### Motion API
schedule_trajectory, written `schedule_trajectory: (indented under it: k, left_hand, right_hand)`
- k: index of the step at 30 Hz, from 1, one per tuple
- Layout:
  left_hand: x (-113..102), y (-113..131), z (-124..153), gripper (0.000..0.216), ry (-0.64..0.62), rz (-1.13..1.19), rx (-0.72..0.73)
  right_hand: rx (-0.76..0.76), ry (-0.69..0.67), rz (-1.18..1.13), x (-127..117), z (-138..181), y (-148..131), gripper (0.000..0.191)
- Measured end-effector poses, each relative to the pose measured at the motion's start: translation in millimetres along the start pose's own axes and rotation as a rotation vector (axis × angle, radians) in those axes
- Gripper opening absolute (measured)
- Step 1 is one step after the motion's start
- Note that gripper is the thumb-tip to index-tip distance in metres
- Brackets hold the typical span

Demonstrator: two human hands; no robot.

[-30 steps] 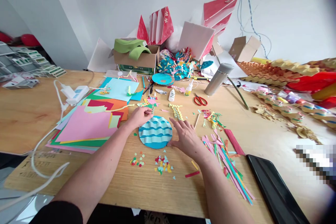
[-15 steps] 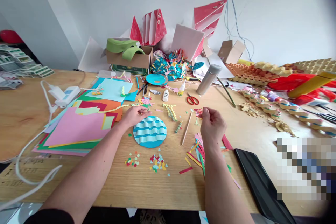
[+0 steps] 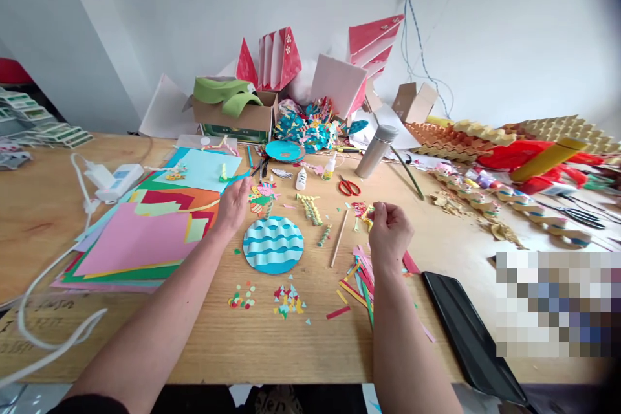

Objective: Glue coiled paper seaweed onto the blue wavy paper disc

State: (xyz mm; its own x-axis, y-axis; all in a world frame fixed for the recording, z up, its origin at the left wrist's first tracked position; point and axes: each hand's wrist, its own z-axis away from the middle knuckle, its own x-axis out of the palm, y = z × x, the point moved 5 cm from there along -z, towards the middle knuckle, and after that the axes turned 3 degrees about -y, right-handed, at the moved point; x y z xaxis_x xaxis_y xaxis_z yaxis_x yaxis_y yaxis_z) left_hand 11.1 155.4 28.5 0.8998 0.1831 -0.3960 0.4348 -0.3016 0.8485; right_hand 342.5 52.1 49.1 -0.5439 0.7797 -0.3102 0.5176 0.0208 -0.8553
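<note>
My left hand (image 3: 233,204) rests at the edge of the coloured paper stack (image 3: 145,233), its fingers stretched toward a small paper fish cutout (image 3: 262,195). Just below lies a round blue disc with wavy paper strips (image 3: 272,244). My right hand (image 3: 389,230) hovers to the right of the disc, its fingers pinched on a small yellow and red paper piece (image 3: 365,213). A wooden stick (image 3: 338,238) lies between the disc and my right hand. Coloured paper strips (image 3: 361,278) lie under my right wrist.
Confetti scraps (image 3: 290,299) lie near the front edge. Glue bottles (image 3: 301,178), red scissors (image 3: 348,187), a steel flask (image 3: 374,151) and a cardboard box (image 3: 236,118) stand further back. A black tray (image 3: 466,336) sits at front right; a white cable (image 3: 53,272) runs at left.
My right hand left the blue disc, moved right and pinched a small paper piece. My left hand slid from the disc's top edge up toward the fish cutout.
</note>
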Motion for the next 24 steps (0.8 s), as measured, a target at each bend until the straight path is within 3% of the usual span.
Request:
schedule_trajectory:
  k: [4, 9, 14, 19, 24]
  left_hand:
    - [-5.1, 17.8, -0.1, 0.060, 0.081, 0.061, 0.080]
    - [-7.6, 42.8, 0.7, 0.054, 0.071, 0.058, 0.131]
    - [-10.6, 62.0, 25.6, 0.044, 0.045, 0.001, 0.267]
    - [-12.5, 64.3, 62.6, 0.035, 0.030, -0.215, 0.455]
    - [-20.9, 57.4, 75.3, 0.033, 0.064, -0.275, 0.546]
  right_hand:
    - [0.009, -0.060, 0.034, 4.5, -2.1, 3.7, 0.032]
    - [-0.012, -0.231, 0.109, 17.8, -3.6, 14.1, 0.034]
    - [-0.072, -0.411, 0.366, 34.4, 4.4, 16.3, 0.024]
    - [-0.211, -0.566, 0.678, 48.8, 19.5, 6.1, 0.021]
    - [-0.211, -0.712, 0.824, 59.0, 36.8, -3.1, 0.031]
